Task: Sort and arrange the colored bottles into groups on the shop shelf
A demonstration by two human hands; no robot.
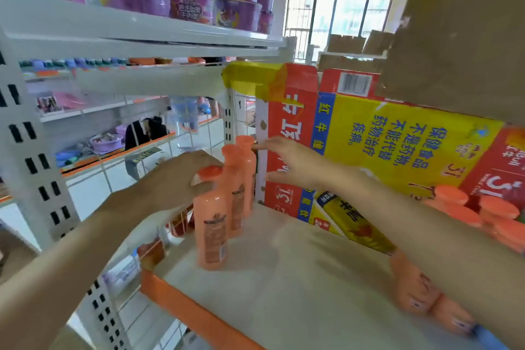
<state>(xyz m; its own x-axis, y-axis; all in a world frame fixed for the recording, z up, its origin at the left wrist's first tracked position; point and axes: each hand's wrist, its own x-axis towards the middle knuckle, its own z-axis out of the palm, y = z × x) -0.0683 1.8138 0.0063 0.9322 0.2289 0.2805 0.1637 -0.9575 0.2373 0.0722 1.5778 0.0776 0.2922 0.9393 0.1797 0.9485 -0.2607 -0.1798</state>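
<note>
Three orange bottles (237,199) stand upright — caps up.

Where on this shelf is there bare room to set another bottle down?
Bare shelf lies between the row of three orange bottles at the left edge and the red and yellow carton, out to the orange front lip. Crowded right: standing orange-capped bottles and lying ones.

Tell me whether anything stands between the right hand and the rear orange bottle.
Nothing visible does. The right hand is open, fingertips right by the cap of the rear orange bottle; the red and yellow carton stands beside them, not between.
</note>
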